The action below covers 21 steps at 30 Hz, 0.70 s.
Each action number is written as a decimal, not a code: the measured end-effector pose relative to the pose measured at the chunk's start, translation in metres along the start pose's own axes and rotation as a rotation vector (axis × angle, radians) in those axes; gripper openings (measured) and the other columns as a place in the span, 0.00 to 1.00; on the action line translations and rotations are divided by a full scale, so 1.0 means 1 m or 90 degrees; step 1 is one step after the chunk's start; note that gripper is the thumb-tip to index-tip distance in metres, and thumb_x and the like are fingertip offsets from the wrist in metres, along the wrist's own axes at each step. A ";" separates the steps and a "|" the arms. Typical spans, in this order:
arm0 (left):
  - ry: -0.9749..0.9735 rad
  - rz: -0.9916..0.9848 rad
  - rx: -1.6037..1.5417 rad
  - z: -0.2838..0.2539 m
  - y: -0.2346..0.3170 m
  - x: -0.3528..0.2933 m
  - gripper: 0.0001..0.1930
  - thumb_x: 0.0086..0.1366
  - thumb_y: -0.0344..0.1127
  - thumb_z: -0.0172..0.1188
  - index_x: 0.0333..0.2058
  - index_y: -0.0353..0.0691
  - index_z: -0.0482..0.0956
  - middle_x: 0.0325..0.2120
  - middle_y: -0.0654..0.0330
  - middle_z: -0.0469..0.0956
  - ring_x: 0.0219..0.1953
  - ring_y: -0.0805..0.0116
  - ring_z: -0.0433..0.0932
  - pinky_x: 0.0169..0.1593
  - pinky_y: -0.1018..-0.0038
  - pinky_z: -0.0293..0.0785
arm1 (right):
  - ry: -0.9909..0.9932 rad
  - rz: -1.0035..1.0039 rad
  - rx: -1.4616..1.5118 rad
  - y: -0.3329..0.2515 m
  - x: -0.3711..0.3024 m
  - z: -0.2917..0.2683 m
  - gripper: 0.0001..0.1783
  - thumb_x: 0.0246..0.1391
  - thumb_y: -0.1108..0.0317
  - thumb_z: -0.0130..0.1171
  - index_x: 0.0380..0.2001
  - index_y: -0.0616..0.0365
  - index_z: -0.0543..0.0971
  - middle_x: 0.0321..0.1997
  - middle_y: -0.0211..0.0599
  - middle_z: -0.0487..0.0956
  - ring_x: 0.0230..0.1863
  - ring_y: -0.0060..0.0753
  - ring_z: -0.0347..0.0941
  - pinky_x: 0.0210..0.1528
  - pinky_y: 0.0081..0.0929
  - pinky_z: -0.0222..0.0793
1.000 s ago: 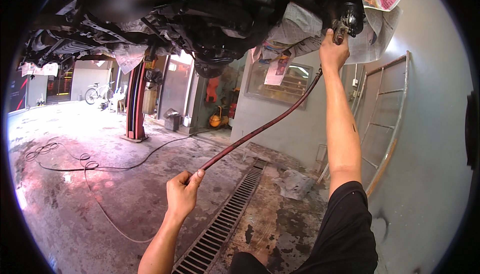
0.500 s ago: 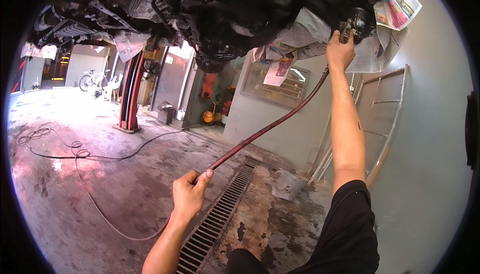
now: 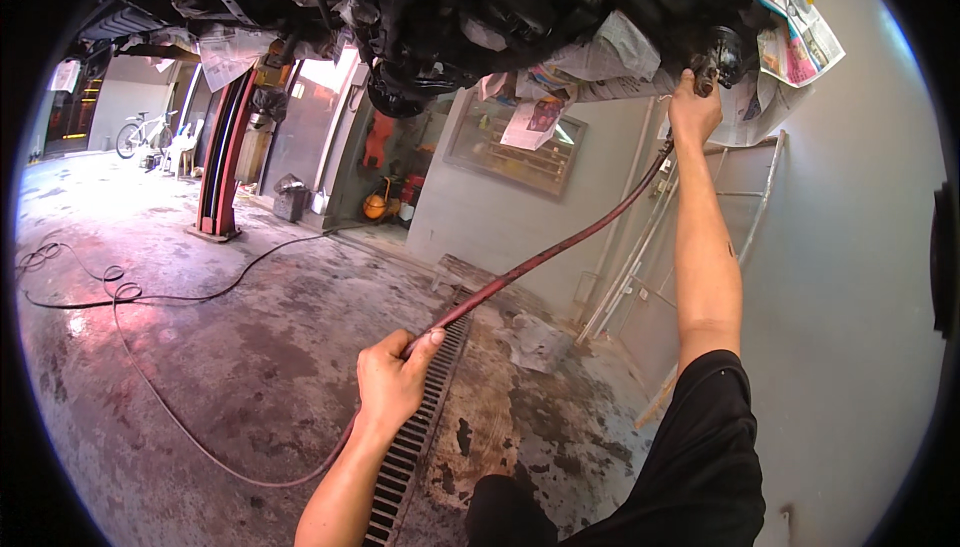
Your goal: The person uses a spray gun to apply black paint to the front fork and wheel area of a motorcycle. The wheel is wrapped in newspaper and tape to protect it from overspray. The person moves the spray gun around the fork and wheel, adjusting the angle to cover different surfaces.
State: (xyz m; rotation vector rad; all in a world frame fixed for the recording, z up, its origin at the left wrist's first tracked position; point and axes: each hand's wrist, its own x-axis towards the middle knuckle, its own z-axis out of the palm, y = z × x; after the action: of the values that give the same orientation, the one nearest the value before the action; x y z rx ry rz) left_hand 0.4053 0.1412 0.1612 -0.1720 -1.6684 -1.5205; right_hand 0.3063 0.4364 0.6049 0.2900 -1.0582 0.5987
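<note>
Raised at the upper right, my right hand (image 3: 695,112) is wrapped round what looks like a grimy metal spray gun (image 3: 707,73), close under the blackened underside (image 3: 450,22) of a lifted vehicle. A dark red hose (image 3: 545,259) runs from the gun's lower end down to my left hand (image 3: 392,379). That hand is closed round the hose at about waist height, with the thumb along it. Newspaper sheets (image 3: 615,52) cover parts of the vehicle around the gun. A round black part (image 3: 728,47) sits right behind the gun; its details are hard to make out.
The hose trails in loops (image 3: 125,292) over the stained floor at left. A drain grate (image 3: 425,427) runs beneath my left arm. At left stands a red lift post (image 3: 222,157); a metal frame (image 3: 750,193) leans on the right wall. A bicycle (image 3: 143,134) is far off.
The view has swung slightly right, so the background sits further left. My right hand keeps its hold on the spray gun, and my left hand still grips the hose.
</note>
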 end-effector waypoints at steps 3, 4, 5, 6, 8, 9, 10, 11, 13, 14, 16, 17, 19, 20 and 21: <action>-0.008 0.001 0.002 -0.005 0.000 -0.002 0.30 0.66 0.53 0.69 0.19 0.30 0.73 0.11 0.56 0.60 0.18 0.72 0.57 0.21 0.66 0.60 | -0.015 -0.030 -0.015 -0.002 -0.001 -0.003 0.30 0.58 0.53 0.64 0.57 0.64 0.79 0.46 0.56 0.85 0.50 0.61 0.81 0.57 0.45 0.72; -0.009 -0.005 0.018 -0.006 0.000 -0.003 0.30 0.66 0.53 0.69 0.19 0.30 0.73 0.11 0.56 0.60 0.18 0.72 0.57 0.21 0.66 0.60 | -0.018 -0.019 -0.014 -0.003 -0.001 -0.003 0.30 0.58 0.53 0.65 0.57 0.64 0.79 0.46 0.56 0.85 0.50 0.60 0.81 0.57 0.45 0.72; -0.012 -0.004 0.003 -0.007 0.001 -0.004 0.30 0.66 0.53 0.69 0.20 0.30 0.73 0.11 0.57 0.61 0.17 0.72 0.57 0.21 0.66 0.60 | -0.011 -0.019 -0.015 -0.003 -0.001 -0.003 0.30 0.58 0.53 0.65 0.57 0.64 0.79 0.46 0.56 0.85 0.50 0.60 0.81 0.57 0.45 0.72; -0.012 -0.007 0.001 -0.009 0.001 -0.004 0.30 0.66 0.53 0.70 0.20 0.30 0.73 0.11 0.57 0.61 0.17 0.72 0.57 0.21 0.66 0.60 | -0.003 -0.023 -0.020 -0.004 -0.001 -0.002 0.30 0.58 0.53 0.65 0.57 0.64 0.79 0.45 0.56 0.85 0.50 0.60 0.81 0.57 0.45 0.72; -0.013 -0.008 -0.001 -0.012 0.002 -0.005 0.30 0.66 0.53 0.70 0.20 0.30 0.73 0.11 0.57 0.61 0.17 0.72 0.57 0.21 0.67 0.60 | 0.003 -0.017 -0.019 -0.005 -0.001 -0.002 0.30 0.58 0.53 0.65 0.57 0.63 0.79 0.45 0.56 0.85 0.50 0.60 0.81 0.57 0.45 0.72; -0.014 -0.006 -0.003 -0.013 0.003 -0.005 0.30 0.66 0.53 0.70 0.20 0.30 0.73 0.11 0.57 0.61 0.18 0.72 0.57 0.22 0.67 0.60 | 0.006 -0.016 -0.021 -0.006 -0.001 -0.002 0.30 0.58 0.53 0.65 0.57 0.63 0.79 0.45 0.56 0.86 0.50 0.60 0.82 0.57 0.45 0.72; -0.016 -0.014 0.007 -0.015 0.003 -0.005 0.30 0.66 0.53 0.69 0.20 0.30 0.73 0.11 0.58 0.61 0.18 0.72 0.58 0.22 0.67 0.60 | 0.005 -0.014 -0.026 -0.007 -0.001 -0.002 0.29 0.58 0.53 0.65 0.57 0.63 0.80 0.45 0.56 0.86 0.50 0.59 0.82 0.56 0.45 0.72; -0.015 -0.007 -0.006 -0.016 0.004 -0.005 0.30 0.66 0.53 0.69 0.20 0.30 0.73 0.11 0.57 0.61 0.18 0.72 0.58 0.22 0.67 0.60 | 0.004 -0.012 -0.031 -0.007 -0.001 -0.003 0.29 0.58 0.53 0.65 0.56 0.62 0.80 0.45 0.56 0.86 0.50 0.59 0.82 0.56 0.45 0.72; -0.013 -0.015 0.003 -0.018 0.005 -0.005 0.30 0.66 0.53 0.69 0.20 0.30 0.73 0.11 0.57 0.61 0.18 0.72 0.58 0.22 0.67 0.60 | -0.003 -0.004 -0.026 -0.008 -0.002 -0.005 0.29 0.58 0.53 0.65 0.56 0.62 0.80 0.44 0.56 0.86 0.49 0.59 0.82 0.56 0.44 0.72; -0.013 -0.008 -0.004 -0.019 0.007 -0.005 0.30 0.66 0.54 0.69 0.20 0.31 0.72 0.11 0.60 0.62 0.19 0.74 0.58 0.22 0.68 0.59 | -0.008 0.002 -0.017 -0.008 -0.003 -0.006 0.29 0.58 0.53 0.65 0.56 0.62 0.80 0.44 0.56 0.86 0.49 0.59 0.82 0.56 0.44 0.73; -0.011 0.001 0.004 -0.020 0.010 -0.004 0.31 0.67 0.54 0.69 0.19 0.32 0.71 0.13 0.66 0.63 0.20 0.78 0.58 0.22 0.71 0.57 | -0.005 0.012 0.000 -0.007 -0.003 -0.007 0.28 0.58 0.53 0.65 0.55 0.62 0.81 0.44 0.55 0.86 0.49 0.58 0.82 0.55 0.44 0.73; -0.010 -0.002 0.009 -0.019 0.012 -0.004 0.31 0.67 0.54 0.69 0.19 0.32 0.71 0.13 0.66 0.63 0.20 0.78 0.59 0.22 0.71 0.57 | 0.002 0.015 0.008 -0.005 -0.002 -0.006 0.27 0.58 0.53 0.65 0.54 0.62 0.81 0.43 0.55 0.86 0.48 0.58 0.82 0.55 0.44 0.73; -0.004 -0.010 0.027 -0.016 0.018 -0.002 0.31 0.67 0.54 0.68 0.19 0.32 0.71 0.13 0.66 0.63 0.20 0.78 0.59 0.22 0.71 0.57 | 0.016 0.030 0.021 0.000 0.002 -0.004 0.26 0.58 0.54 0.65 0.52 0.63 0.82 0.42 0.54 0.86 0.48 0.58 0.83 0.54 0.44 0.74; 0.001 -0.001 0.023 -0.014 0.021 -0.001 0.31 0.67 0.54 0.68 0.19 0.32 0.71 0.13 0.66 0.63 0.20 0.78 0.59 0.22 0.71 0.57 | 0.022 0.041 0.026 0.004 0.004 -0.003 0.25 0.58 0.54 0.65 0.50 0.63 0.83 0.41 0.53 0.86 0.47 0.58 0.83 0.54 0.45 0.74; 0.007 0.005 0.026 -0.012 0.024 0.000 0.31 0.67 0.54 0.68 0.19 0.32 0.71 0.13 0.66 0.63 0.20 0.78 0.59 0.22 0.71 0.57 | 0.028 0.052 0.032 0.008 0.007 0.000 0.24 0.58 0.54 0.65 0.49 0.63 0.83 0.41 0.53 0.87 0.47 0.58 0.83 0.53 0.45 0.74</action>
State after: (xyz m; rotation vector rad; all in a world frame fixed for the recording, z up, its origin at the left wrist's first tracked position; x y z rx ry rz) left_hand 0.4254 0.1370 0.1778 -0.1469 -1.6870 -1.4779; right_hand 0.3039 0.4453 0.6106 0.2777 -1.0175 0.7028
